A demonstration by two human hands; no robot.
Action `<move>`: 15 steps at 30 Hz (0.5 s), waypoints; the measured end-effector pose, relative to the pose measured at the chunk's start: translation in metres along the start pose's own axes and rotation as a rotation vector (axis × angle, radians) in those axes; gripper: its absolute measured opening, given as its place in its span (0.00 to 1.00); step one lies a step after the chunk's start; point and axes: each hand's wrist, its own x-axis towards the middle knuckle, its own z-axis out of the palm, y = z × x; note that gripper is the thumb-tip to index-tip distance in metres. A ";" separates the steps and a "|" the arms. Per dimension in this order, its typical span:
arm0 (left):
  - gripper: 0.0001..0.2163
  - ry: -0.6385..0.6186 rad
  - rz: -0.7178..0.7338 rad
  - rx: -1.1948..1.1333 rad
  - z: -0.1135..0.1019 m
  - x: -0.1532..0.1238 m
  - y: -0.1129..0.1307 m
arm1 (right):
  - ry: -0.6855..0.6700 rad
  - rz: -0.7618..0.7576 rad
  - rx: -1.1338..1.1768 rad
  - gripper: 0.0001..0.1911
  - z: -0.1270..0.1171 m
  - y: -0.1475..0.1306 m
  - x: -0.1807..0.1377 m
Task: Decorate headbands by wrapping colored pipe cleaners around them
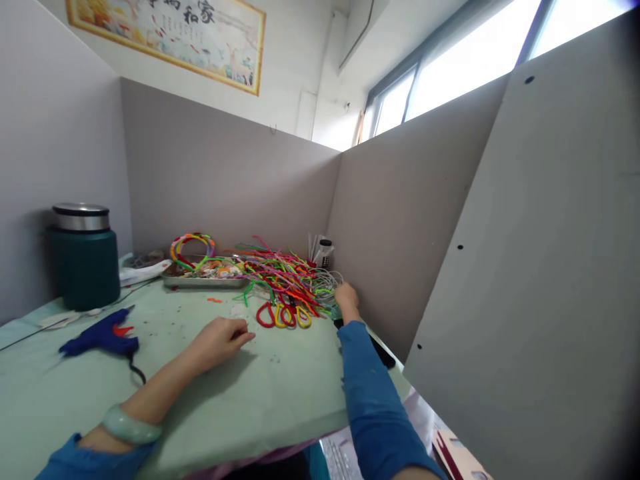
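My left hand (220, 341) is just above the table, fingers curled together and the thumb close beneath; nothing shows in them. A pale green bangle (131, 427) circles that wrist. At the far right of the table, my right hand (346, 296) is closed at the loops of thin silver wire (327, 279); its fingertips are partly hidden. Left of it spreads a pile of colourful fuzzy pipe cleaners (285, 270). In front of the pile lie red-handled scissors (265, 315) and a yellow-handled pair (303, 317).
A blue glue gun (103, 337) lies at left, near a dark green flask (85, 260). A metal tray (200, 283) of small pieces stands at the back with a colourful ring (175, 250). Grey partitions (225, 160) enclose the table.
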 end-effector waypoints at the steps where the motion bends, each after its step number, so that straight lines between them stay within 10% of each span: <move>1: 0.18 0.004 0.002 0.010 0.000 0.000 -0.001 | 0.017 0.009 0.001 0.18 -0.002 0.006 0.000; 15: 0.17 0.038 -0.017 0.034 -0.003 -0.003 -0.004 | 0.260 -0.134 0.293 0.30 -0.020 0.010 -0.020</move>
